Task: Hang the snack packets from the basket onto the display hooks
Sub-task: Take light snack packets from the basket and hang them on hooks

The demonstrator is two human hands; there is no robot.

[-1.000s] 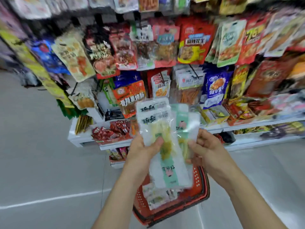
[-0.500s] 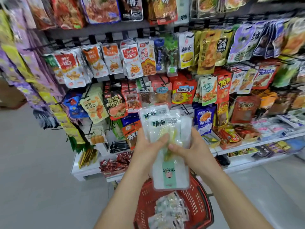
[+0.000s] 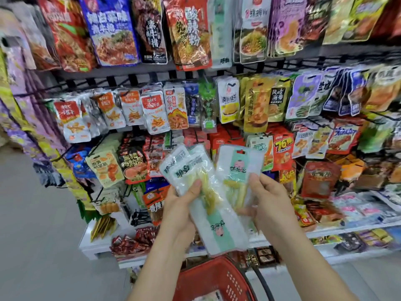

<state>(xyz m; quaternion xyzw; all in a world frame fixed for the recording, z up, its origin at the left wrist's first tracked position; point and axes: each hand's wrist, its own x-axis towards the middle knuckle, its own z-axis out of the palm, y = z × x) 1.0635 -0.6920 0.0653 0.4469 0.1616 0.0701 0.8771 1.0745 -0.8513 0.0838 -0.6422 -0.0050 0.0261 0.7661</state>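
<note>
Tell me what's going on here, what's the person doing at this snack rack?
A person stands facing a display rack hung with snack packets. The left hand grips a stack of clear-and-mint packets. The right hand pinches one matching single packet, held upright just right of the stack. A red basket sits below the hands. None of the held packets is on a hook yet.
</note>
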